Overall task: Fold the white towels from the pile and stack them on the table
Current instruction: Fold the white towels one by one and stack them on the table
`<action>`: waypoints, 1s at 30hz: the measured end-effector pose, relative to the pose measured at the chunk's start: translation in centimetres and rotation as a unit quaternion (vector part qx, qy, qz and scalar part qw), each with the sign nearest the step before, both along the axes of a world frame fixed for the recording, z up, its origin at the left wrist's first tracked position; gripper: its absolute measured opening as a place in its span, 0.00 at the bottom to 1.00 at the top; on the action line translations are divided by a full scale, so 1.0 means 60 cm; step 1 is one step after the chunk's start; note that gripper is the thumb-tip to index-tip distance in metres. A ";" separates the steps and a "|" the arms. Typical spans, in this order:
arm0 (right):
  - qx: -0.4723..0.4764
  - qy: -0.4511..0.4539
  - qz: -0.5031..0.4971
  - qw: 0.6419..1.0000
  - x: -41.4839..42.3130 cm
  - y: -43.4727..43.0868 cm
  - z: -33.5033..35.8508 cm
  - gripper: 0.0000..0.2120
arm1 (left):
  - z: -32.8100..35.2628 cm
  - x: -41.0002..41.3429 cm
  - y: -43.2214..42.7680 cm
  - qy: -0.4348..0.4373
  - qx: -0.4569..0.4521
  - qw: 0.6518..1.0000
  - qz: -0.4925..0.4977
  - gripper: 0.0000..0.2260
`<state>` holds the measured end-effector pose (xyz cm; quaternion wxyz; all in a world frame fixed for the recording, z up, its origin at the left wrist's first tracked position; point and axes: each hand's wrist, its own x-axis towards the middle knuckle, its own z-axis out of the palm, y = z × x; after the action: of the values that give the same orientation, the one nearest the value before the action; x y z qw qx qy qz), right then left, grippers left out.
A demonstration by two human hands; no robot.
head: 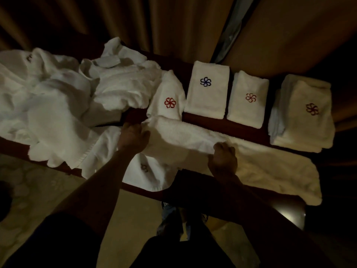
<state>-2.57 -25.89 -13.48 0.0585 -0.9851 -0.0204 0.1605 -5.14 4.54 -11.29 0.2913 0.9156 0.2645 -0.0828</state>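
A long white towel (260,161) lies along the front of the dark red table (204,119), partly folded lengthwise. My left hand (134,137) grips its left end, and my right hand (224,158) is shut on the folded edge near the middle. A loose pile of white towels (58,97) covers the table's left half. Behind the towel stand folded towels in a row: one with a red flower mark (168,97), one with a blue mark (207,89), one with an orange mark (248,99), and a thicker stack with a dark red mark (303,115) at the right.
Brown curtains (154,22) hang close behind the table. A pale patterned floor (38,190) lies below the front edge. My legs and a shoe (173,219) show under the table's front edge. The room is dim.
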 end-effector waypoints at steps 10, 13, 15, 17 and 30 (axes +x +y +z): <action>0.069 -0.077 -0.012 0.995 0.006 -0.020 0.037 0.14 | 0.047 0.026 -0.034 -0.026 -0.070 0.989 0.130 0.18; 0.124 -0.090 0.005 0.988 -0.006 -0.039 0.046 0.09 | 0.052 0.025 -0.041 -0.043 -0.105 0.979 0.172 0.20; 0.173 -0.096 0.035 0.980 -0.012 -0.055 0.047 0.08 | 0.059 0.015 -0.047 -0.063 -0.129 0.970 0.197 0.16; 0.204 -0.089 0.067 0.973 -0.019 -0.068 0.049 0.06 | 0.065 0.001 -0.052 -0.067 -0.136 0.969 0.197 0.11; 0.172 -0.048 0.127 0.976 -0.052 -0.096 0.021 0.05 | 0.046 -0.085 -0.030 -0.081 -0.167 0.970 0.160 0.16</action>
<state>-5.66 -31.63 -12.19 0.2054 -0.9562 -0.1749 0.1135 -10.22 2.73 -8.52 0.4701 0.8035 0.3653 -0.0039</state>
